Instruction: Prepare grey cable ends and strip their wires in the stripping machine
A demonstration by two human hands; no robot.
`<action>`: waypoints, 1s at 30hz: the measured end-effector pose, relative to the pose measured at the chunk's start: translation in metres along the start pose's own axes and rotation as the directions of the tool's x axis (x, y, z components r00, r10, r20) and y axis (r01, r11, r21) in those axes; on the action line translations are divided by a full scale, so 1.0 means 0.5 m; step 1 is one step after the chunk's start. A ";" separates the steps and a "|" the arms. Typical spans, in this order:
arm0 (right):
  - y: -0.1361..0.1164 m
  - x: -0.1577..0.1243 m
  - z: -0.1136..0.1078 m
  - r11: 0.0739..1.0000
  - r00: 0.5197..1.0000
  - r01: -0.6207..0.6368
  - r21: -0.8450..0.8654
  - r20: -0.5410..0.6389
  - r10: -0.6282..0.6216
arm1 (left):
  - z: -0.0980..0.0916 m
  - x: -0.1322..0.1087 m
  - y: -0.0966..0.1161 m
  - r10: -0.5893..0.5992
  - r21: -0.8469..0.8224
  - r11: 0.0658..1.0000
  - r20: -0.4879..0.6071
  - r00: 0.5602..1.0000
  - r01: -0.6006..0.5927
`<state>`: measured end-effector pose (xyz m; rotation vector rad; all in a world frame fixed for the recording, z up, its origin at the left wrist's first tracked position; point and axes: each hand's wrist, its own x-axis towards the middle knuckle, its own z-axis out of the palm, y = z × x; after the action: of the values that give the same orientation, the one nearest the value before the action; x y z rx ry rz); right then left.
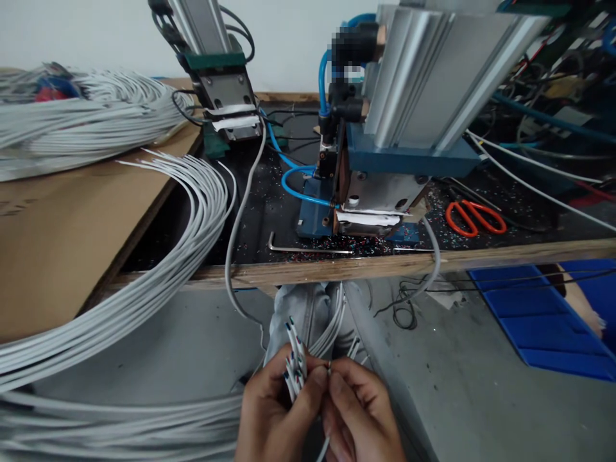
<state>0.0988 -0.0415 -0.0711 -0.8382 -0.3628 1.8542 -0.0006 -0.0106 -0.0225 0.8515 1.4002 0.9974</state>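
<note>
Left hand, one, near centre: its fingers are curling closed around a bunch of white cable ends, coloured cores showing at the tips, while its thumb is pressing in toward the right. Right hand, one, just beside it: thumb and fingers are pinching together on a single cable, whose tip is sitting where both thumbs are nearly meeting; its finer detail is too small to tell. Further white cables, several, are lying over the pale clothing beyond the hands. Large bundle of white cable, one, is curving from the near left up over the bench; a second bundle is running below it. Coiled cables, a heap, are resting on cardboard, far left. Presses, two: the smaller press is standing far left of centre, the larger press to its right and nearer. Hex key, one, is lying near the bench edge. Orange-handled scissors, one pair, are lying right of the larger press. Blue tray, one, is standing lower right.
</note>
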 end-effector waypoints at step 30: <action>-0.031 0.007 -0.021 0.991 0.997 0.060 -0.121 0.053 -0.054 | 0.009 0.012 0.010 -0.037 0.019 0.999 0.113 0.993 0.035</action>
<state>0.1158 -0.0328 -0.0707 -0.8568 -0.5313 1.8167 0.0030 -0.0027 -0.0199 0.8794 1.3246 0.8975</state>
